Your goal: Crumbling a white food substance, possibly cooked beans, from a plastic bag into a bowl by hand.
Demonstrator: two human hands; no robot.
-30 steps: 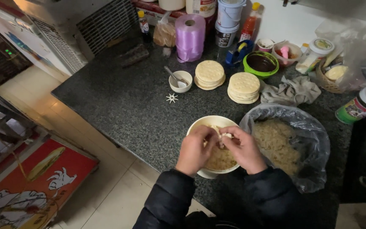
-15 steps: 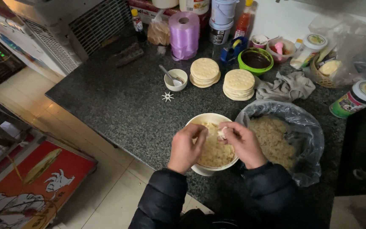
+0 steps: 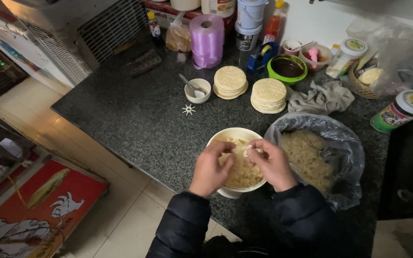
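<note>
Both hands over the cream bowl [image 3: 216,141], which sits at the near edge of the dark granite counter [image 3: 120,119]. Left hand [image 3: 210,168] and right hand [image 3: 272,165] meet above the bowl's middle, fingertips curled in and pinching one small pale piece [image 3: 241,148] between them; thumbs mostly hidden, so exact grip is unclear. Bowl holds a heap of pale, short, crinkled bits [image 3: 242,174], cream-yellow, dry-looking, filling it most of the way. Just right of the bowl, touching or nearly so, is a grey plastic bag [image 3: 345,143], open, with a bigger mass of similar pale crumbly stuff [image 3: 304,155]. My read on doing this well: keep the pinch low over the bowl so anything that drops lands inside, work with fingertips only, keep wrists off the rim since the bowl sits close to the counter edge and could tip. Behind the bowl: two stacks of round crackers [image 3: 230,81], with a small white dish with a spoon [image 3: 198,90] left of them and a white star-shaped bit [image 3: 188,110] beside it. Further back, a pink plastic roll [image 3: 207,33] and a green-rimmed bowl of dark sauce [image 3: 287,68]. Grey cloth [image 3: 321,95] behind the bag.
</note>
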